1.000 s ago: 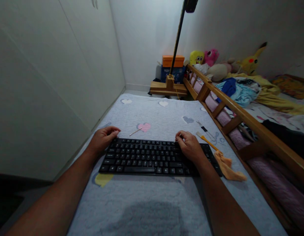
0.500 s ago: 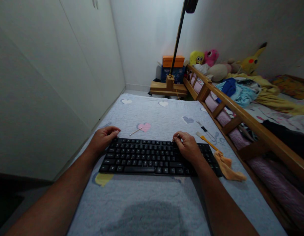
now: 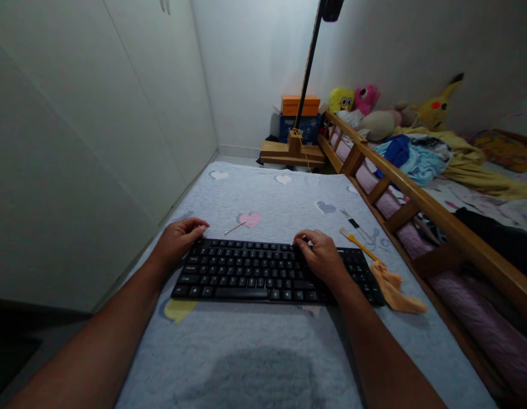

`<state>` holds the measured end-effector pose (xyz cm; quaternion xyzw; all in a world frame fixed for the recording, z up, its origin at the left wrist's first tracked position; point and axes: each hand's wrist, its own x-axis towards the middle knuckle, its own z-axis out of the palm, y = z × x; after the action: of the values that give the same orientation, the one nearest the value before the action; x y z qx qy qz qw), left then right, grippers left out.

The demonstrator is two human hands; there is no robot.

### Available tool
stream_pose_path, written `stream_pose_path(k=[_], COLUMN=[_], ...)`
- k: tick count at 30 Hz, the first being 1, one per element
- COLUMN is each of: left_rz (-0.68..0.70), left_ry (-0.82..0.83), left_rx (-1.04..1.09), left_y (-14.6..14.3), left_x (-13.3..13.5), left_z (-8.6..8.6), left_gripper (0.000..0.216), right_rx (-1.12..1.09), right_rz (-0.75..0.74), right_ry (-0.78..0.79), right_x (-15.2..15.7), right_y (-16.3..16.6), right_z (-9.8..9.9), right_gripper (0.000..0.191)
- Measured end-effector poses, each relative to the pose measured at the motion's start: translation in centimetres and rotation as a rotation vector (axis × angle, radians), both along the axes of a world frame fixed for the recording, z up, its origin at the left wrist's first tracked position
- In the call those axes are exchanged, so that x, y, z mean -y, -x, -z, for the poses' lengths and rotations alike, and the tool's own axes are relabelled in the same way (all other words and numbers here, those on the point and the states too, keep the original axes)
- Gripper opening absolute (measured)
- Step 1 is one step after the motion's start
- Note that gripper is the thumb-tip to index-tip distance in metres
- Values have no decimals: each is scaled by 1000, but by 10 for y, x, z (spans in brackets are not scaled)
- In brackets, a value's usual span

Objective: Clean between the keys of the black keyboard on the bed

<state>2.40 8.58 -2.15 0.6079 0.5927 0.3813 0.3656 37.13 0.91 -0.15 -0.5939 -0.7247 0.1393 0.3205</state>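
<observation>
Pinching at one o'clock on the keyboard (image 3: 241, 268), the right hand (image 3: 318, 253) is hiding any held item; the left hand (image 3: 178, 241), loosely curling at ten o'clock, should be bracing lightly.

The keyboard (image 3: 241, 272) is black, the blanket (image 3: 258, 196) heart-patterned pale blue.

The right hand (image 3: 319, 254) has moved leftward over the keyboard (image 3: 246, 274).

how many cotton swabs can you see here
1 in plain view: a cotton swab lies beyond the keyboard, one end on the pink heart. The right hand pinches a small pale item, mostly hidden, which may be another.
</observation>
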Motion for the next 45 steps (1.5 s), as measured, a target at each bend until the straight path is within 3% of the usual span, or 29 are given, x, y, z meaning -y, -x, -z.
stream_pose_path(k=[45], left_rz=[10], left_ry=[-5], left_rx=[28], left_y=[2], left_x=[0], left_z=[0], left_gripper=[35], right_rx=[12], right_rz=[-42], right_ry=[-67], right_x=[7], right_y=[6], right_z=[3], right_gripper=[16])
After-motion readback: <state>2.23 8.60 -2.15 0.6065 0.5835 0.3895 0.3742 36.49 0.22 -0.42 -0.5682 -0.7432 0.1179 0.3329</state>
